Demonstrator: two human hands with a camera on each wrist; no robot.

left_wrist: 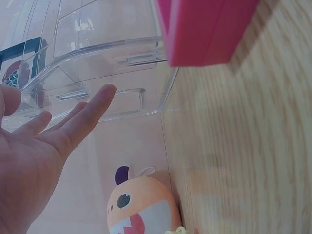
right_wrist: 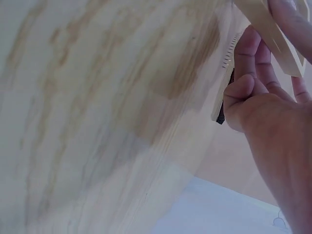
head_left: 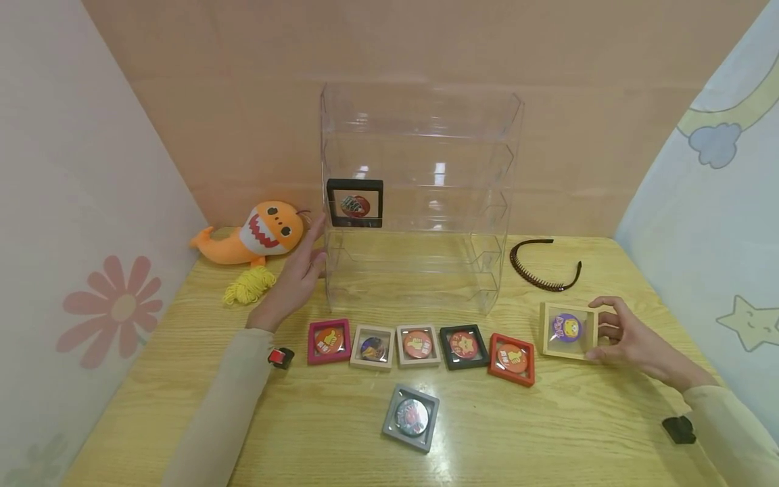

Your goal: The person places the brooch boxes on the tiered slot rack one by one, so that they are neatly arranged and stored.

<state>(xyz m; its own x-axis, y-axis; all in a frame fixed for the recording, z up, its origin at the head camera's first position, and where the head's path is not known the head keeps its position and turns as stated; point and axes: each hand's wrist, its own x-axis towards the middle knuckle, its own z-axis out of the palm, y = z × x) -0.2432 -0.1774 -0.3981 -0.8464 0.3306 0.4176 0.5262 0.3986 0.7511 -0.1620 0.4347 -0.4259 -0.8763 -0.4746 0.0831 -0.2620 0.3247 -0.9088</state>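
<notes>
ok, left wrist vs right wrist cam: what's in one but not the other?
Left wrist only: the left hand, fingers extended by the clear rack; the black frame in that rack; part of a pink frame; the orange plush toy.

Right wrist only: the right hand, gripping a pale yellow frame; a dark strip behind the fingers, likely the headband.

Both: the wood-grain tabletop and the pinkish backdrop.

orange plush toy (head_left: 246, 241) | yellow yarn bundle (head_left: 249, 285) | dark headband (head_left: 531, 278)
</notes>
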